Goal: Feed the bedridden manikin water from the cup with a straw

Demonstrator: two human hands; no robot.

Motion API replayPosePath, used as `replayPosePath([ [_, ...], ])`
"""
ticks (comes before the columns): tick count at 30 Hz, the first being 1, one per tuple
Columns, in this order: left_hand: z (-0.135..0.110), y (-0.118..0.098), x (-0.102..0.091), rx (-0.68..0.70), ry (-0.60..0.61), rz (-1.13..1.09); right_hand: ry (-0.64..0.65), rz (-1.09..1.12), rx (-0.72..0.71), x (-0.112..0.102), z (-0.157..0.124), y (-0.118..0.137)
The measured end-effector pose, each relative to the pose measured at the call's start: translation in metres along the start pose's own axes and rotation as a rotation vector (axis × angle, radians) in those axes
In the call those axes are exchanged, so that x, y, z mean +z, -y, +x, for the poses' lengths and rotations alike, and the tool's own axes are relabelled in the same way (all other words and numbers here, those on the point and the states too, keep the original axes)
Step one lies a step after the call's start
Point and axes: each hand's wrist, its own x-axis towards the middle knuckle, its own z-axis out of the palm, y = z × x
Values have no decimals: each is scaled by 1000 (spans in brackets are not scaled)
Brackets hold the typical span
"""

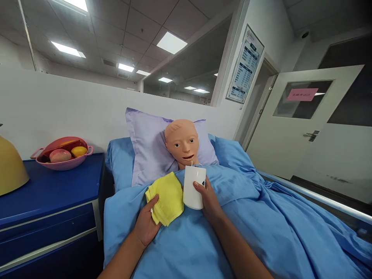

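My left hand (147, 224) is closed on a folded yellow cloth (167, 199), thumb on top, above the blue quilt (186, 244). In my right hand (210, 199) is a white mug (193, 188), gripped around its right side and held close to the cloth. A thin pale thing, perhaps a straw, shows at the mug's rim and points toward the chin of a training manikin (181, 141). The manikin lies with its head on a lilac pillow (151, 143), mouth slightly parted. Its body is under the quilt.
Left of the bed stands a blue bedside cabinet (66, 182) with a pink basket (64, 164) of fruit and a yellow dome-shaped object (11, 166). A metal bed rail (316, 195) runs along the right. Behind it is an open door (299, 131).
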Motion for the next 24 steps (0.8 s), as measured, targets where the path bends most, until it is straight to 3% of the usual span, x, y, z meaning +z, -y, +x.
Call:
replayPosePath([
  [6,-4,-1,8,4,-97,29,8,-17,-11,-2,2,-2],
  [16,-3,-1,5,-17,-59,7,74,-45,-27,-3,1,-1],
  [24,-5,-1,7,-8,-38,24,28,-39,-15,-2,0,-1],
])
